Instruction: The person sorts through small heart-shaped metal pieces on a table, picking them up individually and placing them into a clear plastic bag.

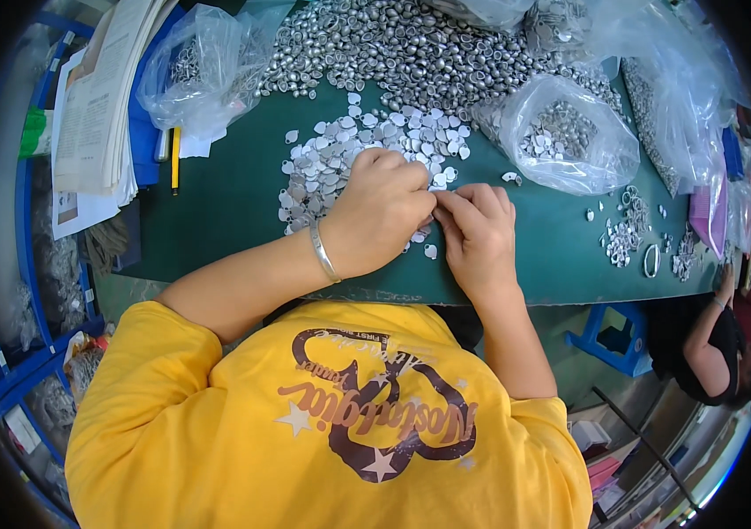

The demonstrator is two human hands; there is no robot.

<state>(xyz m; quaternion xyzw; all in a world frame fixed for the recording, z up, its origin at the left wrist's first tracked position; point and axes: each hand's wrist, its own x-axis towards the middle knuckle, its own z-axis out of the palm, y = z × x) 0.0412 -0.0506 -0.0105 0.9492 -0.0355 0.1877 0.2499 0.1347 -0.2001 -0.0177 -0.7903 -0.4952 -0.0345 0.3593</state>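
My left hand, with a silver bangle at its wrist, is closed above a heap of flat silver heart-shaped pieces. Facing it, my right hand has thumb and forefinger pressed together in a pinch. The fingertips of both hands meet around a small pale piece, mostly covered by the fingers, which looks like one of the flat hearts. Behind the heap lies a wide pile of small rounded silver metal parts.
On the green table, an open plastic bag of metal parts sits right of the heap. Further right lie small loose parts. At left are a stack of papers, a yellow pencil and another plastic bag. Another person is at far right.
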